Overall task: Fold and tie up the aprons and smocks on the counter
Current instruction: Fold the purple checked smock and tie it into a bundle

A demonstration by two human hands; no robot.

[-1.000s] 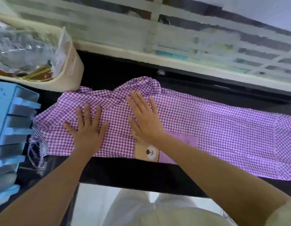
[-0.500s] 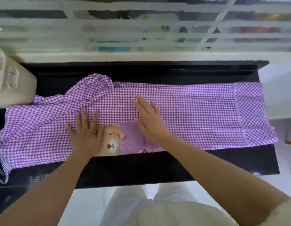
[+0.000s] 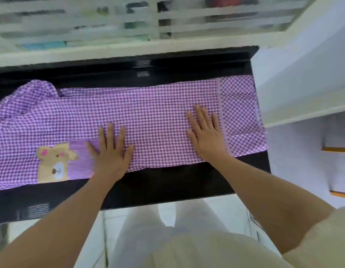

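A purple gingham smock (image 3: 152, 113) lies folded in a long strip across the black counter (image 3: 167, 182). A bear patch (image 3: 53, 163) on a pale purple pocket shows at its lower left. My left hand (image 3: 111, 151) presses flat on the cloth just right of the pocket, fingers spread. Further right, my right hand (image 3: 206, 136) lies flat on the fabric too, close to the seam of the hem panel (image 3: 241, 117). A bunched sleeve or collar (image 3: 38, 89) rises at the far left.
A white window frame with bars (image 3: 129, 43) runs along the back of the counter. A white wall and ledge (image 3: 303, 105) stand right of the counter's end. The counter's front edge is bare black.
Both hands have slid rightward along the smock, flat on the cloth. The left hand passed from the bear patch to its right; the right hand reached the hem seam. The view swung right.
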